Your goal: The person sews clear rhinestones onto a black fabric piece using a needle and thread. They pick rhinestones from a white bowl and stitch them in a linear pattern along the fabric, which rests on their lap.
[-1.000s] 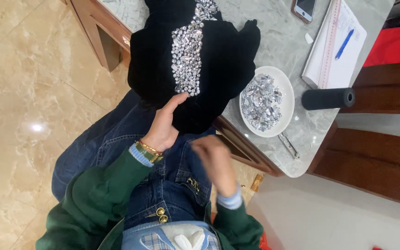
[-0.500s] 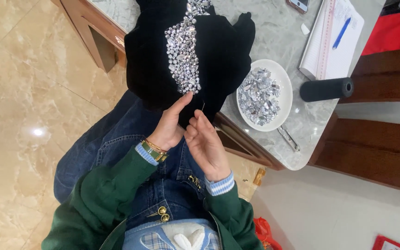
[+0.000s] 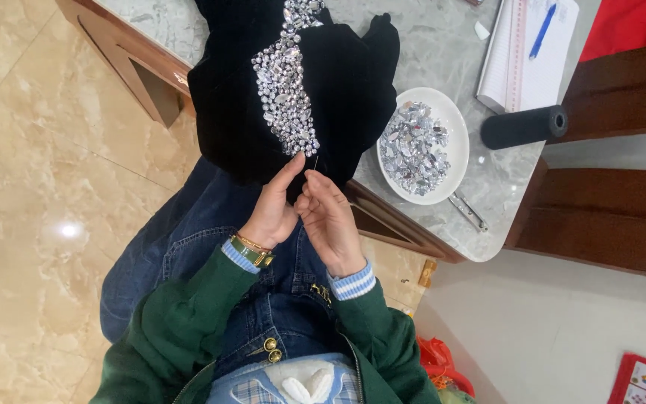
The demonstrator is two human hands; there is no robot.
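Observation:
A black velvet garment (image 3: 233, 105) hangs over the edge of a grey marble table (image 3: 428, 52), with a band of clear rhinestones (image 3: 287, 82) sewn down its middle. My left hand (image 3: 272, 209) pinches the lower edge of the fabric, thumb up by the bottom of the stone band. Close beside it, my right hand (image 3: 330, 221) holds a thin needle (image 3: 315, 161) at the fabric's edge. Both hands nearly touch each other. A white plate (image 3: 454, 127) of loose rhinestones sits just right of the garment.
A black thread spool (image 3: 521, 126) lies on its side at the table's right. A notebook (image 3: 517, 71) with a blue pen (image 3: 541, 21) lies behind it. Small metal snips (image 3: 466, 212) rest below the plate. My jeans-clad legs are under the hands, over a beige tiled floor (image 3: 46, 224).
My right hand rose from my lap to the fabric's edge and joined my left hand. My left hand stayed on the garment. The view drew closer to the work.

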